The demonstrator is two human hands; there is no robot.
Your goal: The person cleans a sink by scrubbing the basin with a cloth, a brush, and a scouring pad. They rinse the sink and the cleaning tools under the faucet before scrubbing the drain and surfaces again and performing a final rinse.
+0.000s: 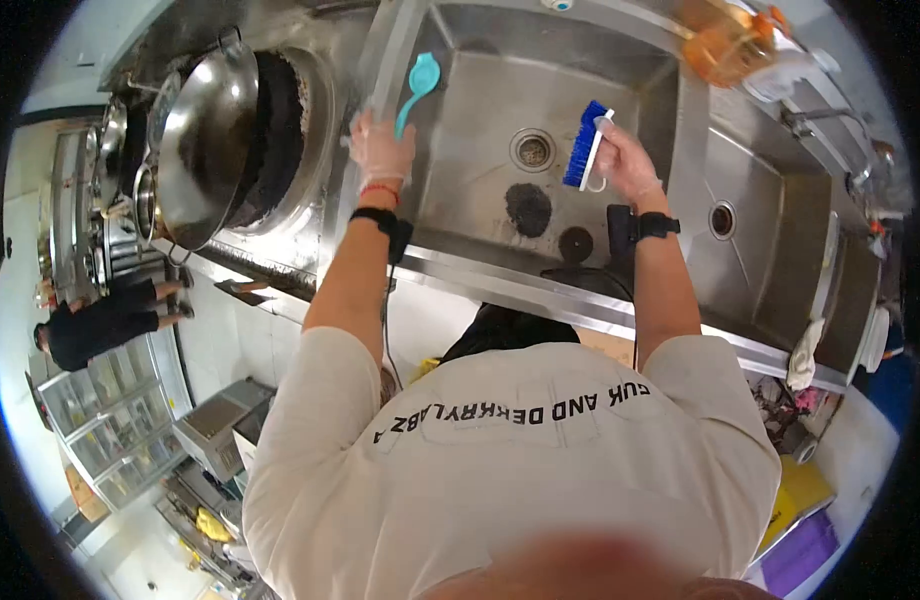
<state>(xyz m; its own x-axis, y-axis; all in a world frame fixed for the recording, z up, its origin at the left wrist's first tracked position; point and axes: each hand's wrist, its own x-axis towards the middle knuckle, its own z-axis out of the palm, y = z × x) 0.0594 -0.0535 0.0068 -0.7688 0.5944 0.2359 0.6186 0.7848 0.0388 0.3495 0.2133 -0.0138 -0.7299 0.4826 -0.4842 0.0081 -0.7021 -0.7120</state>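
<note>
Over the left rim of the steel sink (480, 90), my left hand (382, 150) in a clear glove is around the handle end of a teal ladle-like utensil (423, 76). Its round head points away from me. My right hand (625, 160), also gloved, grips a brush (586, 145) with blue bristles and a white back, above the sink's right part. The bristles face left. Between my hands are the drain (532, 150), a dark scouring pad or patch (529, 209) and a round black disc (576, 244) on the sink floor.
Large woks (210, 145) stand on the stove at the left. A second sink basin (750, 190) is at the right, with an orange container (725, 50) behind it. A person (105, 325) in dark clothes stands at the far left. A cloth (805, 355) hangs over the right front edge.
</note>
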